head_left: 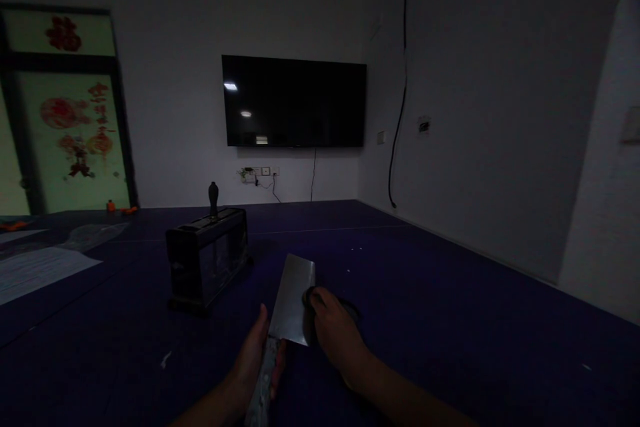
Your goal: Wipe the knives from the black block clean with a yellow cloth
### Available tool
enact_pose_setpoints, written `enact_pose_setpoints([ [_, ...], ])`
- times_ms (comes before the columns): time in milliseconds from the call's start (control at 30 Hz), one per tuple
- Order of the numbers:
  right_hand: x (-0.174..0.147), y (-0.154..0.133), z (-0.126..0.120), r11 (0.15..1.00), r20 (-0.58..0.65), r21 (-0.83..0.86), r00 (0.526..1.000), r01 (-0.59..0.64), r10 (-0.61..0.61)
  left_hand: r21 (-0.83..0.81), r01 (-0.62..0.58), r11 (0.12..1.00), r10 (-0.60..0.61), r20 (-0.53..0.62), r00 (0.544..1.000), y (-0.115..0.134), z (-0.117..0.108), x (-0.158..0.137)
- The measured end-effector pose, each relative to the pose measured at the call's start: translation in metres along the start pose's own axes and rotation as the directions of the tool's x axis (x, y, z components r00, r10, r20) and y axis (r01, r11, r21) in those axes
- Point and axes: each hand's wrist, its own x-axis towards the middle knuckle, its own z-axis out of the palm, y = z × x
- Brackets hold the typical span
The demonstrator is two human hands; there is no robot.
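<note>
A cleaver [295,297] with a broad metal blade is held up over the purple-blue table, blade pointing away from me. My left hand [253,357] is closed round its worn, pale grey handle, thumb along the near side. At the blade's right edge, my right hand [337,333] grips a dark, soft-looking piece, apparently a cloth [350,309], and presses it against the metal. Part of the cloth sticks out behind my fingers; the rest is hidden. To the left of the blade stands a black knife block [220,260] with one black-handled tool upright in its top.
Papers [43,270] and a clear plastic bag [95,235] lie on the table [450,347] at the left. Small orange items [111,206] sit at its far left edge. White scraps [166,359] dot the surface. A wall rises along the right side.
</note>
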Motion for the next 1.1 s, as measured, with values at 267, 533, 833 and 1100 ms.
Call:
enact_pose_setpoints([
  [267,0.001,-0.004,-0.006,0.999,-0.02,-0.014,0.999,0.031,-0.031,0.138,0.112,0.984,-0.115,0.015,0.993,-0.002,-0.002,0.005],
  [533,0.003,-0.011,-0.016,0.97,0.014,0.004,0.97,0.245,-0.245,0.201,0.079,0.976,-0.084,0.018,0.996,-0.011,-0.006,0.016],
  [833,0.004,-0.011,-0.018,0.981,0.087,0.014,0.978,0.191,-0.192,0.191,0.008,0.982,-0.004,-0.023,1.0,-0.005,0.004,0.004],
  [1100,0.004,-0.005,-0.012,0.997,0.044,-0.073,0.998,0.036,-0.033,0.186,0.066,0.98,-0.054,-0.068,0.996,0.0,0.007,-0.002],
])
